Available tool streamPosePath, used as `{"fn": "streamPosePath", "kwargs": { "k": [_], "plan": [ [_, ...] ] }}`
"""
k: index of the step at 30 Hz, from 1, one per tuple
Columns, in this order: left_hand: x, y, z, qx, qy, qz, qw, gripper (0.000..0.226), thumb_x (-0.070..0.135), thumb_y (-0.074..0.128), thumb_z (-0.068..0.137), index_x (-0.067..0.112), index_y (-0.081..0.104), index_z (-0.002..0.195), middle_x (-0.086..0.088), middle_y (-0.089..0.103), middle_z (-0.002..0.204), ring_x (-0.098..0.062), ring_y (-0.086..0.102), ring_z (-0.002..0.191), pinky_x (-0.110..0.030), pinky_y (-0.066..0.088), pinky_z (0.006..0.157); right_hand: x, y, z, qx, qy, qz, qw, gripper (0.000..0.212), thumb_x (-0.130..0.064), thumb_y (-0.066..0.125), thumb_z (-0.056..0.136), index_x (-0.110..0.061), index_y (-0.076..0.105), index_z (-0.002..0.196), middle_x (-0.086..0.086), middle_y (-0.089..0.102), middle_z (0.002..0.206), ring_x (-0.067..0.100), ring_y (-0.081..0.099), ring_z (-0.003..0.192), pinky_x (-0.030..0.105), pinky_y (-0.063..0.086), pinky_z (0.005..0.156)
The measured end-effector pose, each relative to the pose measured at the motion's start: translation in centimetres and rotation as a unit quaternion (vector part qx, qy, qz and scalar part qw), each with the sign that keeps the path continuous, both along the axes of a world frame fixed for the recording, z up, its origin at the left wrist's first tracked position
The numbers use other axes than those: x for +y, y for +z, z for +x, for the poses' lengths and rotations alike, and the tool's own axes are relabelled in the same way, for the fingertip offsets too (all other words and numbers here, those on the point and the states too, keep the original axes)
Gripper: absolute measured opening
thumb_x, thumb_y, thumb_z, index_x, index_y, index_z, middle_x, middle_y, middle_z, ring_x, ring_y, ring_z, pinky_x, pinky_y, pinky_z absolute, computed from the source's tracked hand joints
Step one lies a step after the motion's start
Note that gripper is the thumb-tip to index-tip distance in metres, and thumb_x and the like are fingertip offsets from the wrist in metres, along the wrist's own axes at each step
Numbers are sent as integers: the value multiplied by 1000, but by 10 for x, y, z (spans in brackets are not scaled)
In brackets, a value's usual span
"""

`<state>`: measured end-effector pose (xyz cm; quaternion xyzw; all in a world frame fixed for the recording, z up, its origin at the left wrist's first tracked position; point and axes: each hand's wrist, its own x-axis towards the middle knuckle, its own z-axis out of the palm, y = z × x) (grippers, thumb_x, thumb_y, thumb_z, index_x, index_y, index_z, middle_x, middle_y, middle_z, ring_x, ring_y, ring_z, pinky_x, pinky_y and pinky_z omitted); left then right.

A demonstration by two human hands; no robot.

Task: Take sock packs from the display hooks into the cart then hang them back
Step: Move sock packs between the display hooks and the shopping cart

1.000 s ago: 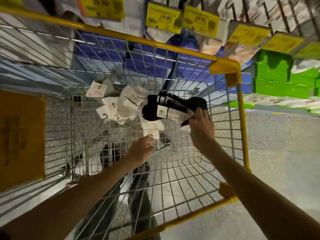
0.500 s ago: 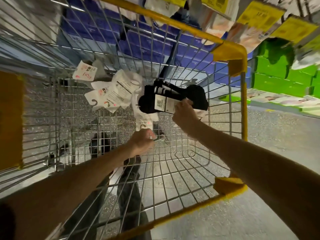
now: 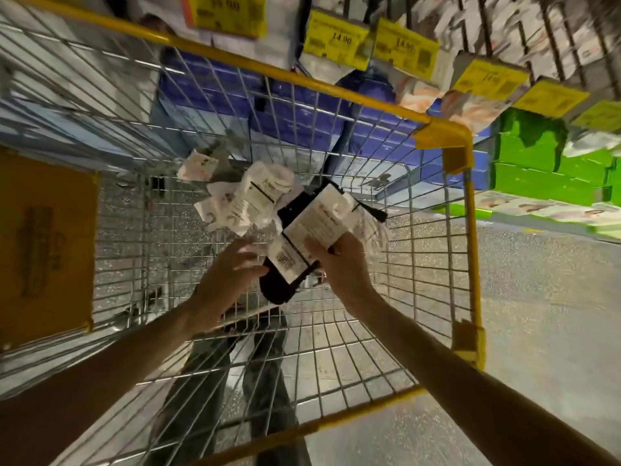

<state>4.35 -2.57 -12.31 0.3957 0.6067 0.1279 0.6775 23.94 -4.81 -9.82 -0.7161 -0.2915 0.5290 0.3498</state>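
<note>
Fingers [image 3: 323, 252] of the right hand [image 3: 346, 268] are wrapped round the black sock pack [image 3: 302, 237], holding it tilted above the cart [image 3: 470, 213] floor. The left hand [image 3: 232, 275] is spread loose just beside the pack's lower end; it's blurred, so I can't tell if it touches. White sock packs [image 3: 250, 200] lie heaped at the cart's far end.

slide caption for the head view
Right hand grips black sock pack inside wire cart, left hand open beside it.
</note>
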Motion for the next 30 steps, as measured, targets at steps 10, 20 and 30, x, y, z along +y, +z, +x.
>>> {"fn": "streamPosePath", "kwargs": {
  "k": [10,20,30],
  "plan": [
    [38,20,-26,-185,32,-155,970,43,33,78,73,11,64,108,-7,72,93,-17,71,84,-25,58,70,16,26,-60,206,269,-71,938,29,-12,56,97,-9,59,125,14,62,126,26,61,116,36,50,100],
    [29,-30,-64,-182,145,-271,934,61,25,59,84,3,46,140,-27,58,126,-38,65,106,-45,55,90,10,-86,16,-339,266,-251,867,83,-24,72,82,-13,22,148,23,27,145,40,31,133,43,36,102],
    [37,-62,-65,-225,198,-255,919,50,35,46,96,11,51,140,-22,62,116,-45,59,115,-52,53,88,41,-153,0,-464,328,-272,777,110,-43,74,81,-12,-4,153,24,28,148,39,27,137,48,27,113]
  ]
}}
